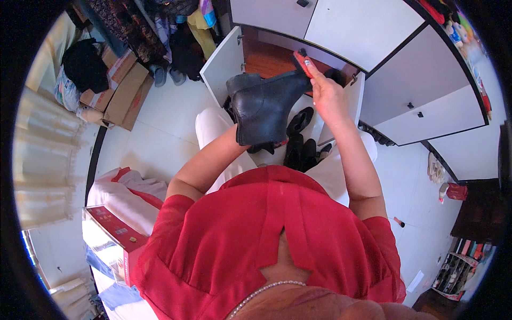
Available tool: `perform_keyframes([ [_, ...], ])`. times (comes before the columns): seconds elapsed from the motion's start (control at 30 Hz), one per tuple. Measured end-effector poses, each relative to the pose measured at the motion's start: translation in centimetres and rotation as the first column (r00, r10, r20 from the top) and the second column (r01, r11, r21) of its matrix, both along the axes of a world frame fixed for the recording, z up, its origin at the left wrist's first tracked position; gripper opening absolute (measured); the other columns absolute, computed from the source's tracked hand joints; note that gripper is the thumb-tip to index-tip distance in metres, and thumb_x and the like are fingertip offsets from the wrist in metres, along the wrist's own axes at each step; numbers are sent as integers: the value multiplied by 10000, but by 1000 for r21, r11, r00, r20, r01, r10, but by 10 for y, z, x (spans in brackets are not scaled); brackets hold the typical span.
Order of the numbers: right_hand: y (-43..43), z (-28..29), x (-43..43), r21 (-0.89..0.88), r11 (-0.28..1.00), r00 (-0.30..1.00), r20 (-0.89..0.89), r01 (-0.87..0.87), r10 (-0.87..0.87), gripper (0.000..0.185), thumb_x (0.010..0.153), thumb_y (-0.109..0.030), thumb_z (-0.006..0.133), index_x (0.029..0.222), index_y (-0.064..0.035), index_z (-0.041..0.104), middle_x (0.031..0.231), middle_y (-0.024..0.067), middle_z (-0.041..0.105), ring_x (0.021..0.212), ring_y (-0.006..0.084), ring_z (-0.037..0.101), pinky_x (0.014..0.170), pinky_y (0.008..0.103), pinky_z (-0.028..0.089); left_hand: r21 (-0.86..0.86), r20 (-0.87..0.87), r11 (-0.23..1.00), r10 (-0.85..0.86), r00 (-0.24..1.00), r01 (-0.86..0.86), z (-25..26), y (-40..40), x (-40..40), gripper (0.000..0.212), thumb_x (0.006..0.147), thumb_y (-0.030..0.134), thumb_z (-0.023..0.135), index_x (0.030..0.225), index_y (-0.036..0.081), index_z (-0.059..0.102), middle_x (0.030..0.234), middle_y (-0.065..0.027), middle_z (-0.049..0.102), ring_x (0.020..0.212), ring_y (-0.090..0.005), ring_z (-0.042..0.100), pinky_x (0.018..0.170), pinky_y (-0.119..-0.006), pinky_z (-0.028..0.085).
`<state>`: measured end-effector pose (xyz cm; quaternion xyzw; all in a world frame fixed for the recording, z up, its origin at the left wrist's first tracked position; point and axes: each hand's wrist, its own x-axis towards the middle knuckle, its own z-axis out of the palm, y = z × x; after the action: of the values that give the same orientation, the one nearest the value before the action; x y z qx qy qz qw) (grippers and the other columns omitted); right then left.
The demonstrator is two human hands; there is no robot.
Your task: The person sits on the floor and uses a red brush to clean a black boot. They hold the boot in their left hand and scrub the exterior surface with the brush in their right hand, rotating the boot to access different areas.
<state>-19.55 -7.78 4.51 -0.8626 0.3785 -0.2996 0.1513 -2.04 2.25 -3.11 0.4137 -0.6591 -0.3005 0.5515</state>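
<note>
A black leather ankle boot [262, 108] is held up in front of me, its toe pointing away and to the right. My left forearm [212, 156] runs into the boot's opening, so the hand itself is hidden inside and bears the boot. My right hand [330, 96] grips a red-handled brush [307, 66] with dark bristles. The brush lies at the boot's toe, its bristle side towards the leather; whether they touch is hard to tell. Below the boot, between my knees, several black shoes [295, 150] sit on the floor.
A low cabinet stands ahead with its left door [224, 64] and right door [354, 96] swung out on either side. Cardboard boxes [126, 90] and grey slippers [160, 76] are at the left. A red box [116, 228] lies beside my left elbow. A small brush [399, 222] lies on the right floor.
</note>
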Motion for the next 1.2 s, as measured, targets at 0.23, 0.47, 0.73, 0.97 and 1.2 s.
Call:
perform_keyframes([
  [0.23,44,2,25,-259,963,991,-130,-70,37,420,869,-135,593,1269,-264,591,650,105,577,576,280,611,529,406,497,29,-77,999,-33,997,35,-3,0,-1,516,917,168,549,1380,18,380,1304,-106,491,1181,-199,477,1046,-343,358],
  [0.47,67,-6,42,-225,948,970,-146,-225,195,451,857,-155,559,1291,-275,551,713,128,608,583,315,630,506,450,508,-8,-778,928,-240,580,373,-27,-1,0,530,922,178,536,1396,20,360,1321,-109,484,1172,-202,483,1037,-339,366],
  [0.73,-16,-20,-13,-23,992,992,1,124,-124,386,916,-214,560,1292,-305,564,827,84,666,674,233,643,628,364,513,-208,240,972,160,958,-110,36,12,9,464,923,161,542,1346,8,429,1275,-119,502,1171,-215,478,1047,-341,361],
  [0.97,-8,0,-17,217,974,944,304,63,-128,336,966,-172,522,1297,-136,570,1204,52,645,1054,107,587,910,235,432,154,-134,985,95,986,-74,-28,5,30,383,912,125,561,1276,27,495,1187,-113,553,1074,-225,536,985,-347,413],
  [1.2,-14,12,-34,86,986,855,512,-145,81,330,965,-145,524,1279,-57,570,1261,92,608,1139,156,568,986,270,402,-274,753,886,440,490,-375,93,16,21,643,631,287,727,1221,90,562,1159,-169,602,1072,-342,561,909,-423,422],
])
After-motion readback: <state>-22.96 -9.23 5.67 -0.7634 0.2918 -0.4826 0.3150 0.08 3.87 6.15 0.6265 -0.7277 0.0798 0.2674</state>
